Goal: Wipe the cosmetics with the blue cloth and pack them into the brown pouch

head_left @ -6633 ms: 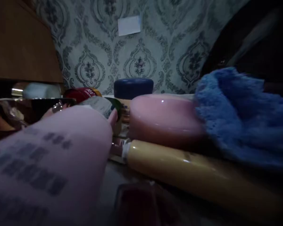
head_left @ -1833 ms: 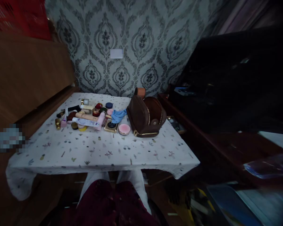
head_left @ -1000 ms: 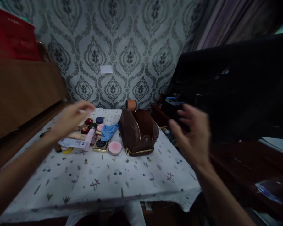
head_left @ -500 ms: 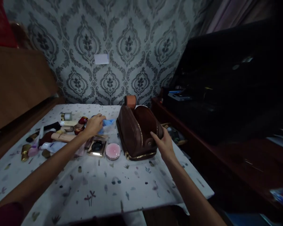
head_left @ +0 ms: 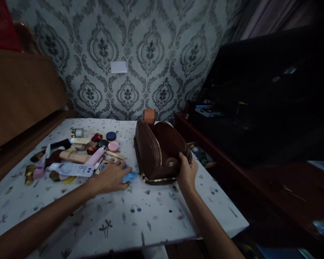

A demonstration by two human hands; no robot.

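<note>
On the table stands a brown cosmetic bag (head_left: 149, 151), its gold zip undone and its mouth open. My right hand (head_left: 187, 171) grips the right side of the bag's opening, thumb inside the edge and fingers behind. My left hand (head_left: 110, 178) is curled low over the table, left of the bag. A crumpled light-blue cloth or wrapper (head_left: 130, 175) sticks out from under its fingers. What lies beneath that palm is mostly hidden. Close by are a white tube (head_left: 72, 169), a pink tube (head_left: 96, 155) and a round pink jar (head_left: 113, 146).
Several more cosmetics cover the table's left side, among them a dark-blue lidded jar (head_left: 111, 136) and a gold-capped bottle (head_left: 30, 175). A patterned white cloth (head_left: 140, 223) covers the table. To the right is a dark red cabinet (head_left: 221, 151); behind, a papered wall (head_left: 140, 90).
My left hand has come down and nearer with the blue piece, now covering where the pink and gold compacts lay. My right hand still grips the bag's side.
</note>
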